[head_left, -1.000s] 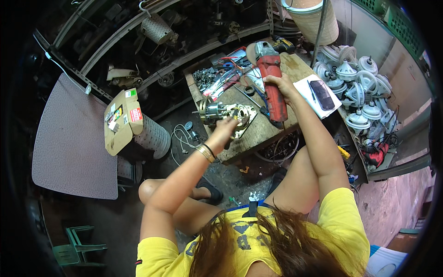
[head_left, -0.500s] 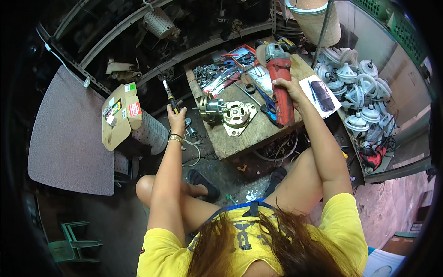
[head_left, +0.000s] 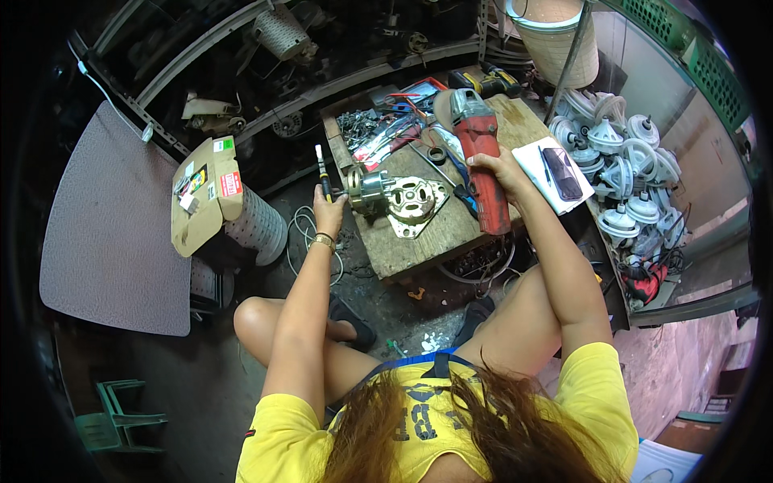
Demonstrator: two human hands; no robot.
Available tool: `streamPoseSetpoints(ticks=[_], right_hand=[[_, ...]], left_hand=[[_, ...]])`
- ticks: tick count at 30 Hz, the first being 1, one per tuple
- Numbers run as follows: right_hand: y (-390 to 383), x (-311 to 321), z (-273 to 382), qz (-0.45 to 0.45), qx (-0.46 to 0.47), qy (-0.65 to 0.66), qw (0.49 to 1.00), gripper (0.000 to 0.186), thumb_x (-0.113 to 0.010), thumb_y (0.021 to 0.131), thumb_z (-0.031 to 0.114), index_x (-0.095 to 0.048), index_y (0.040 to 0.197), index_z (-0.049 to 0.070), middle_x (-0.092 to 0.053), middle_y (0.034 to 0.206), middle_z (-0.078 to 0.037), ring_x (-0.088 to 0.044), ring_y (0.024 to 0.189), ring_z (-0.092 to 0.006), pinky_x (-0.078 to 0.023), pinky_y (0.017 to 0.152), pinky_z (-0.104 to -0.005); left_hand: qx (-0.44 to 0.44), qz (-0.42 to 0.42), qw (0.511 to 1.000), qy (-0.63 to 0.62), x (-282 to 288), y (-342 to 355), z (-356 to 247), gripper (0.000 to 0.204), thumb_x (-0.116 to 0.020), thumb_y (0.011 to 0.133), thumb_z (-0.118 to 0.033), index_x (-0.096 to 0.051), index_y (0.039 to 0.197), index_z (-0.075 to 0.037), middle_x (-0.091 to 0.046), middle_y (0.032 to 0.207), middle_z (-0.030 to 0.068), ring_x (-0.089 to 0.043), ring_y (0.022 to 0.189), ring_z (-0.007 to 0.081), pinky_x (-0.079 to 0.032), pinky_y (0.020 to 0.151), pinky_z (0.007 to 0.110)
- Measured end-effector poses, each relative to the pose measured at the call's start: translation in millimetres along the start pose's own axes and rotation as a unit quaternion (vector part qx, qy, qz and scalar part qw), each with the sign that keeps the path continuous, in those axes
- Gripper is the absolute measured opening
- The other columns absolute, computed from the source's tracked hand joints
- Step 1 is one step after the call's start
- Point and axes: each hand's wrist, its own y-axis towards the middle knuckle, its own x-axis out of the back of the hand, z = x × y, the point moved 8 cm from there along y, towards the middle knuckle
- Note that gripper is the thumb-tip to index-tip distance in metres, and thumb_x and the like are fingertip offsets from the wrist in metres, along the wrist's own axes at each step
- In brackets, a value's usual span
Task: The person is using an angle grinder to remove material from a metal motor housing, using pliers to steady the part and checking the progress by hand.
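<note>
Long, red, metal-headed grinder [head_left: 488, 201] at two o'clock looks heavy; right hand [head_left: 499, 170] wraps its middle, good hold; left hand [head_left: 328, 212] grips thin black-and-yellow tool [head_left: 324, 177].

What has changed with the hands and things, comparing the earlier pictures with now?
The left hand, still gripping the yellow-and-black tool, has moved left from over the metal plate to just left of the workbench. No new grip or release shows. The right hand still holds the red grinder; plate and cylindrical metal part stay put.
</note>
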Motion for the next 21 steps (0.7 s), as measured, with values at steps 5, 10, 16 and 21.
streamPoseSetpoints(ticks=[5, 10, 16, 21], right_hand=[[-15, -18, -2, 0.000, 0.009, -0.047, 0.999, 0.051, -0.077, 0.067, 0.021, -0.057, 0.110, 0.001, -0.063, 0.091, -0.008, -0.061, 0.071, -0.0154, -0.053, 0.065, -0.0312], [-32, -46, -5, 0.044, -0.009, -0.070, 0.997, 0.056, -0.078, 0.067, 0.020, -0.055, 0.114, 0.001, -0.063, 0.096, -0.008, -0.060, 0.079, -0.0159, -0.051, 0.072, -0.0307], [-36, -63, -50, 0.064, -0.034, -0.026, 0.997, 0.060, -0.079, 0.066, 0.018, -0.053, 0.118, 0.003, -0.061, 0.099, -0.007, -0.060, 0.081, -0.0155, -0.050, 0.072, -0.0304], [-37, -74, -66, 0.054, -0.019, -0.038, 0.998, 0.054, -0.075, 0.070, 0.016, -0.050, 0.117, 0.005, -0.061, 0.092, -0.006, -0.061, 0.072, -0.0159, -0.053, 0.064, -0.0312]], left_hand=[[-0.012, -0.069, 0.986, 0.149, 11, -17, -30, 0.044, -0.078, 0.074, -0.014, -0.050, 0.107, -0.001, -0.063, 0.073, 0.0175, -0.064, 0.069, 0.0363, -0.049, 0.066, 0.043], [0.035, -0.054, 0.988, 0.140, 10, -22, -38, 0.046, -0.077, 0.074, -0.015, -0.050, 0.109, 0.000, -0.066, 0.082, 0.0195, -0.066, 0.079, 0.0379, -0.049, 0.070, 0.044], [0.037, -0.010, 0.992, 0.121, -6, -11, -36, 0.045, -0.076, 0.076, -0.018, -0.053, 0.109, 0.000, -0.066, 0.087, 0.0211, -0.064, 0.079, 0.0383, -0.049, 0.071, 0.044], [0.088, 0.011, 0.996, -0.006, -24, -6, -9, 0.037, -0.070, 0.082, -0.016, -0.053, 0.109, 0.003, -0.062, 0.083, 0.0080, -0.058, 0.071, 0.0139, -0.047, 0.064, 0.032]])
